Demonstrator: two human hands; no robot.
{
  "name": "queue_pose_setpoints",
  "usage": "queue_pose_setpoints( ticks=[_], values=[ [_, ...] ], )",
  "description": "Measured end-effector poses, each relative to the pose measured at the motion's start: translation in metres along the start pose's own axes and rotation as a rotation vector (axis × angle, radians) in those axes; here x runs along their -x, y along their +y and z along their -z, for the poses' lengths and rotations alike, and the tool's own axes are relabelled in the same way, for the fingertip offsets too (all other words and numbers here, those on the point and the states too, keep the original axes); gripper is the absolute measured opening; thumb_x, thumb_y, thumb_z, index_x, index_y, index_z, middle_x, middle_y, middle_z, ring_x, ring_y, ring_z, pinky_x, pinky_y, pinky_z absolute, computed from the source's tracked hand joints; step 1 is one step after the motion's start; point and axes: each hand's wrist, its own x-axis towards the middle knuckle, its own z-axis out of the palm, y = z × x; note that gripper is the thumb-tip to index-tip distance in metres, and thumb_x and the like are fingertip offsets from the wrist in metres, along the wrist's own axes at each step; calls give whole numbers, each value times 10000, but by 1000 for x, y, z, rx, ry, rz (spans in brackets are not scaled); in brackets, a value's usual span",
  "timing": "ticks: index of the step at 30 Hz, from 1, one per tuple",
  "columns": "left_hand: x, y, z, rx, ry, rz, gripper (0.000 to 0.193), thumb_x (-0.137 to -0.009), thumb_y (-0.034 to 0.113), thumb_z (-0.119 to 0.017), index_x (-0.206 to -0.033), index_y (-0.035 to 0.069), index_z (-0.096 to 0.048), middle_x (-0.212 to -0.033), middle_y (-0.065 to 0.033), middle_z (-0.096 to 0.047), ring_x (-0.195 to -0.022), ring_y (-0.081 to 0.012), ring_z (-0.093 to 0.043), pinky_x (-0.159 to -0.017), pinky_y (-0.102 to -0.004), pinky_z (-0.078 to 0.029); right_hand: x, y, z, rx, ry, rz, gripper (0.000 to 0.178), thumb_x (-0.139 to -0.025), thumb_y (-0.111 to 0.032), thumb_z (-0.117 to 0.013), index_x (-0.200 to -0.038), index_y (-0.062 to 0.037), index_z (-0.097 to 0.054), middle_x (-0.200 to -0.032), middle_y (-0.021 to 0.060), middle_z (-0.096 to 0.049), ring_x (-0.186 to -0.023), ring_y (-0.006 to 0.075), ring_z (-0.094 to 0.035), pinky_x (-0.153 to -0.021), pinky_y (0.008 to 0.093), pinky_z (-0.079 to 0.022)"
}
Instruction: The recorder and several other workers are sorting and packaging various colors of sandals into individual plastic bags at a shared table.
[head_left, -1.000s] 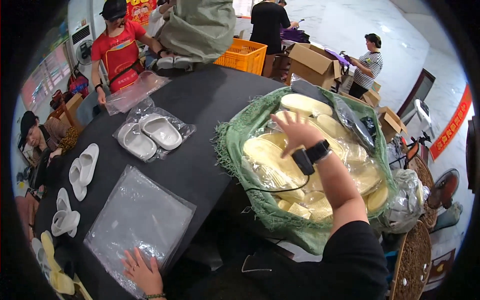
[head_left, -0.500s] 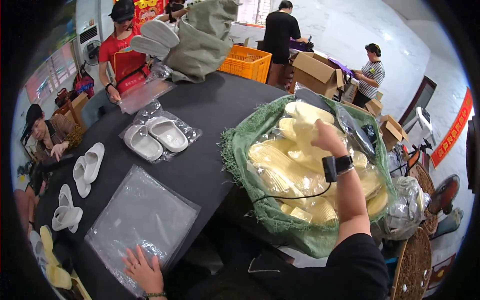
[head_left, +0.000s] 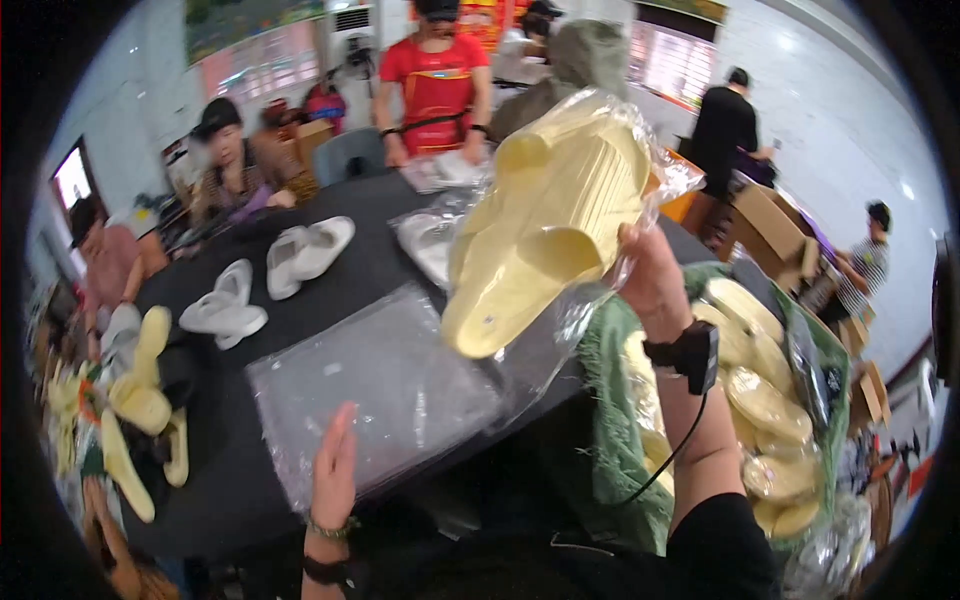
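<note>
A pair of pale yellow slippers (head_left: pixel 545 225) in a clear plastic bag is raised over the table, and my right hand (head_left: pixel 655 280) grips its right side. My left hand (head_left: pixel 335 475) is apart from it, fingers stretched out, by the near edge of a stack of flat clear plastic bags (head_left: pixel 370 385). That stack lies on the black-covered table (head_left: pixel 230 420). Right of the table stands a green woven sack (head_left: pixel 625 430) with several bagged yellow slippers (head_left: pixel 765 400) inside. The raised pair partly hides a bagged white pair (head_left: pixel 425 248).
Loose white slippers (head_left: pixel 310 250) lie toward the table's far left, with loose yellow slippers (head_left: pixel 125 470) at its left edge. Across the table a person in a red shirt (head_left: pixel 435 80) handles a bag; other people sit to the left. Cardboard boxes (head_left: pixel 770 225) stand behind the sack.
My right hand has come out of the sack and moved left, with the bagged yellow slippers now in it. My left hand has lifted off the bag stack. The view has turned left.
</note>
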Motion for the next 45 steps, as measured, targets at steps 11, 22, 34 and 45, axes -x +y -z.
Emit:
queue_pose_setpoints(
  ticks=[11,22,34,45],
  values=[
    [-8,-26,16,1451,65,336,498,-1030,293,-482,-1424,-2,-406,-1402,-185,-519,-1238,-313,-562,-1058,-421,-465,-2,163,-83,-400,-219,-496,606,-985,-407,-525,-1462,-63,-377,-1397,114,-523,-1286,282,-509,-1061,470,-445],
    [-46,-62,118,758,86,441,386,-970,226,-595,-1269,-14,-549,-1095,-202,-682,-898,-276,-708,-820,-389,-585,7,197,-27,241,-94,-789,300,-970,-194,-616,-1184,-10,-513,-1073,110,-657,-895,189,-682,-739,315,-586],
    [-26,-66,136,657,225,763,379,-960,292,-626,-1138,-13,-491,-824,-142,-646,-664,-290,-684,-557,-324,-555,31,201,-13,964,-220,-784,353,-910,-282,-695,-928,62,-617,-736,106,-673,-586,160,-676,-509,288,-540],
    [-30,-104,143,769,297,670,434,-982,430,-547,-1031,0,-578,-757,-139,-660,-708,-296,-690,-584,-344,-544,41,195,20,825,-487,-975,273,-915,-216,-697,-935,48,-630,-713,80,-673,-589,146,-661,-519,268,-523]
  ],
)
